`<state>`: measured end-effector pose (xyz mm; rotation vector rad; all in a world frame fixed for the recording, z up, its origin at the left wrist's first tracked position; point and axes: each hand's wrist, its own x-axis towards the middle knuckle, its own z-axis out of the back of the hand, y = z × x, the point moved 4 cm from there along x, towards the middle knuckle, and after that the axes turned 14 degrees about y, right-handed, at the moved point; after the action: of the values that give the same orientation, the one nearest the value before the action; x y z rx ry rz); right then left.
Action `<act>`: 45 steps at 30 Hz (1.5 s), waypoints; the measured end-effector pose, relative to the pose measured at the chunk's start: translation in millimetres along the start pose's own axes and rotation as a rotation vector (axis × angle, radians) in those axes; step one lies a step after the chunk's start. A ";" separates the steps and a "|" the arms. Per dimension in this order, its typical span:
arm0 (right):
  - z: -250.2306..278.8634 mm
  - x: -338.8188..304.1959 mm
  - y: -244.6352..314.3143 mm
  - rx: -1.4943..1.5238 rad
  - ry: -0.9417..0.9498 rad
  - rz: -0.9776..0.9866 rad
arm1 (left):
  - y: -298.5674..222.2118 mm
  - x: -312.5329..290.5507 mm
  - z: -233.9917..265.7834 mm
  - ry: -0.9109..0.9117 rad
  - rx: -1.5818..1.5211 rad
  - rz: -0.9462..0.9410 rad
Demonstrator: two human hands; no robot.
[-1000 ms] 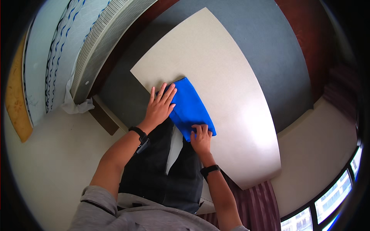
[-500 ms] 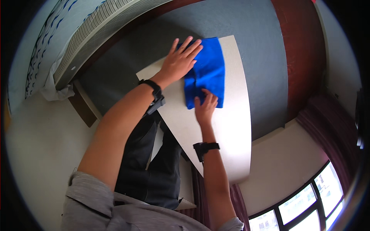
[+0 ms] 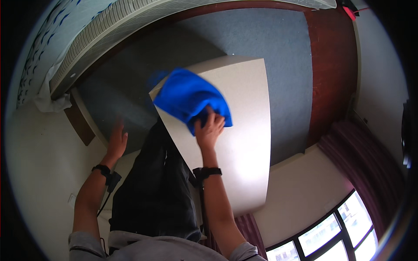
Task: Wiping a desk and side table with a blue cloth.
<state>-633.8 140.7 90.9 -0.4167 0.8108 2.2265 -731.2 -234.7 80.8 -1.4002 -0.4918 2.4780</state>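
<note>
Cloth (image 3: 187,95), blue, rumpled, on pale table (image 3: 244,135), my right hand (image 3: 210,131) half-curled upon it, grip unclear, my left hand (image 3: 116,142) empty, outstretched, blurred.

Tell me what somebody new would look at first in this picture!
Probably the bright blue cloth, at the left edge of the pale table, with the right hand on it. Next might come the bright window at the lower right, near the purple curtain. The left hand could catch the eye too, blurry at the fingertips and left of the table.
</note>
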 end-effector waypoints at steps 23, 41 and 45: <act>-16.6 -161.3 -63.0 -0.492 1.293 0.259 | -22.3 -274.0 -88.8 0.279 -0.454 0.281; 70.1 -108.6 86.0 -0.440 0.980 0.369 | 97.8 -210.4 42.1 0.304 -0.169 -0.070; 7.2 -106.7 78.9 -0.241 1.012 0.171 | 149.6 -184.2 91.3 0.466 -0.077 -0.227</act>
<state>-617.7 47.1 183.9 -1.7221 1.0810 2.2081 -724.5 -455.7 206.4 -1.7712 -0.6029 1.8922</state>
